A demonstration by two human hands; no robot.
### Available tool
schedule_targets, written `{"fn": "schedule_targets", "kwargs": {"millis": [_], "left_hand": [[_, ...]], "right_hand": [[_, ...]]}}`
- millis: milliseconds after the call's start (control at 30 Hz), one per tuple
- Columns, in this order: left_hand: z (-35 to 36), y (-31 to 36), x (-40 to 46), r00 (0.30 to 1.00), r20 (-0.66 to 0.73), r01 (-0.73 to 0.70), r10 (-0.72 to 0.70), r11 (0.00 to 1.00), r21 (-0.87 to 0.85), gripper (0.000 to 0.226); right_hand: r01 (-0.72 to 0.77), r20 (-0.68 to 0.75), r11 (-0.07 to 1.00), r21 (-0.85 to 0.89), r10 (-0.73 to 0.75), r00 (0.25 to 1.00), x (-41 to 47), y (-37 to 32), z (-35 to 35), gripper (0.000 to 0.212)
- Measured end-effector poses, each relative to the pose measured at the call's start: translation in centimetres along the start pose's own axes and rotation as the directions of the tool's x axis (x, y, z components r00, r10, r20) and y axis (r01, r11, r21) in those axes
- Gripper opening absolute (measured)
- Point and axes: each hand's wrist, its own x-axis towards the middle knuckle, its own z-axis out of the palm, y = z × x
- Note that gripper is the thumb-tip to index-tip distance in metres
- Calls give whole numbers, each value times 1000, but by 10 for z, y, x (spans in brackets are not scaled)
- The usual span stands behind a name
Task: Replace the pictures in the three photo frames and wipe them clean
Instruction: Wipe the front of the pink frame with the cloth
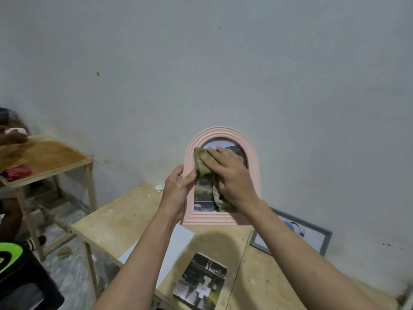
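Note:
I hold a pink arched photo frame (254,166) upright above the wooden table (125,215). My left hand (178,189) grips its left edge, thumb on the front. My right hand (230,173) presses an olive green cloth (202,162) against the glass, fingers spread over it; the cloth hangs down past a dark picture inside the frame. A grey rectangular frame (321,240) with a light picture leans against the wall at the right. A dark arched picture (201,280) lies flat on the table below my arms, beside a white sheet (176,245).
A second wooden table (49,159) stands at the left with a red cloth (16,172) and a brown object on it. A black and green thing (20,271) sits at the lower left. The grey wall is close behind the frame.

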Motion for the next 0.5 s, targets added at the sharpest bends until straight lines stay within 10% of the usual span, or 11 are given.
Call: {"fn": "schedule_targets", "kwargs": {"millis": [233, 367, 500], "left_hand": [[-24, -1, 1, 992, -127, 14, -8, 999, 48, 12], [-21, -9, -4, 996, -88, 10, 7, 983, 185, 13], [-22, -18, -4, 996, -92, 38, -11, 953, 301, 12]], "right_hand": [[83, 250, 953, 292, -160, 955, -64, -30, 19, 50], [-340, 313, 705, 622, 174, 934, -44, -36, -13, 54], [-383, 9, 452, 806, 637, 771, -1, -16, -41, 49]]}}
